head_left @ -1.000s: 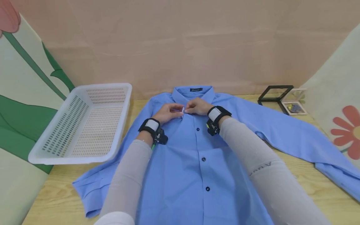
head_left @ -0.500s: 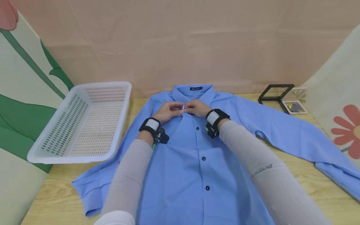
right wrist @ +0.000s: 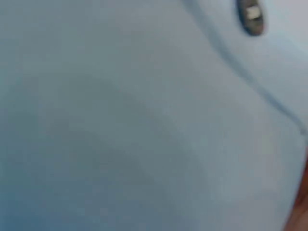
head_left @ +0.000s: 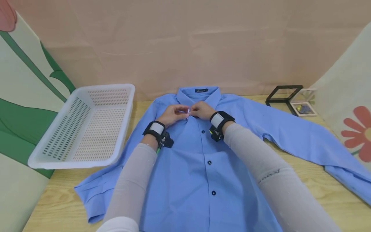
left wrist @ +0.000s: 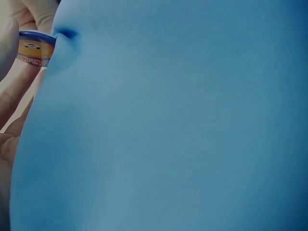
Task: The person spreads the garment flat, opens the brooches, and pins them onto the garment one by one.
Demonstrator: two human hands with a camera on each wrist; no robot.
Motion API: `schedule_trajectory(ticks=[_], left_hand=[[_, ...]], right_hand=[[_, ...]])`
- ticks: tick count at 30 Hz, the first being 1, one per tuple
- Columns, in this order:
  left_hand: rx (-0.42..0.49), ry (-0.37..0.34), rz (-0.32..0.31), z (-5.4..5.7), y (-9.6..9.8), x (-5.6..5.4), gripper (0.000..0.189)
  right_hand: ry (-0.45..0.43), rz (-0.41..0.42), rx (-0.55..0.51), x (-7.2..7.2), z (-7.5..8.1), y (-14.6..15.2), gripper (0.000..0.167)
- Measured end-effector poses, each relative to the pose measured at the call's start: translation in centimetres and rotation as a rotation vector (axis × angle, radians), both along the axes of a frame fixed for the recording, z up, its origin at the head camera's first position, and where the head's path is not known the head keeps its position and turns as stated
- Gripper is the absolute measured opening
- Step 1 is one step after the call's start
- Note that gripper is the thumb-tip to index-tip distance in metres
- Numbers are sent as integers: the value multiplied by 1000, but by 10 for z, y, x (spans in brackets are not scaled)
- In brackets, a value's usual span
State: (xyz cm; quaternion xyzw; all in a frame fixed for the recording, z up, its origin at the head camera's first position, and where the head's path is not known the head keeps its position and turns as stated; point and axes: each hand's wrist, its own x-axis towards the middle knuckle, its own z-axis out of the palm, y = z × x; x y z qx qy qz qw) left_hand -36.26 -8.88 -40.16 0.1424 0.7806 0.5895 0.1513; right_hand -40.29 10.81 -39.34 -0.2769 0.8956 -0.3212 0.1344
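A light blue button-up shirt lies front up with its collar away from me. Just below the collar, my left hand pinches a small round badge by its edge. The left wrist view shows a cartoon face on the badge, a purple rim, and its side against a puckered fold of shirt cloth. Right beside it, my right hand has its thumb and fingertips together at the shirt front, seemingly pinching the cloth. The right fingertips' exact hold and the badge's back are hidden. The right wrist view is mostly blurred shirt cloth with one dark button.
A white perforated plastic basket stands at the left, by the shirt's left-lying sleeve. At the back right are a black frame and an open pale case with a small dark item inside. The wooden table meets a beige backdrop.
My right wrist has shifted slightly left and turned a little, its fingertips staying at the badge. My left hand has hardly moved.
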Motion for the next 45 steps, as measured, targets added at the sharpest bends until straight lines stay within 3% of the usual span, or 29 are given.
schedule_trajectory(ticks=[9, 15, 20, 24, 27, 30, 35, 42, 45], left_hand=[[4, 13, 11, 17, 2, 15, 41], [-137, 83, -1, 3, 4, 2, 44], [-321, 207, -37, -4, 11, -11, 51], [-436, 258, -64, -6, 16, -15, 52], [-495, 294, -82, -6, 19, -15, 50], [-563, 356, -103, -6, 21, -14, 49], [-663, 418, -130, -2, 25, -12, 48], [-740, 352, -98, 4, 27, -7, 48], [-769, 367, -96, 2, 27, -8, 48]], right_hand=[[-56, -9, 32, 0, 5, -1, 31], [-30, 22, 35, -5, 2, 9, 25], [64, -41, 232, -6, 5, 22, 12], [23, -92, 441, 9, 20, 27, 32], [-45, -92, 562, 24, 32, 25, 48], [-58, -72, 645, 35, 41, 20, 54], [-22, -87, 691, 43, 41, 19, 54], [19, -96, 715, 39, 35, 24, 65], [31, -92, 719, 35, 31, 25, 66]])
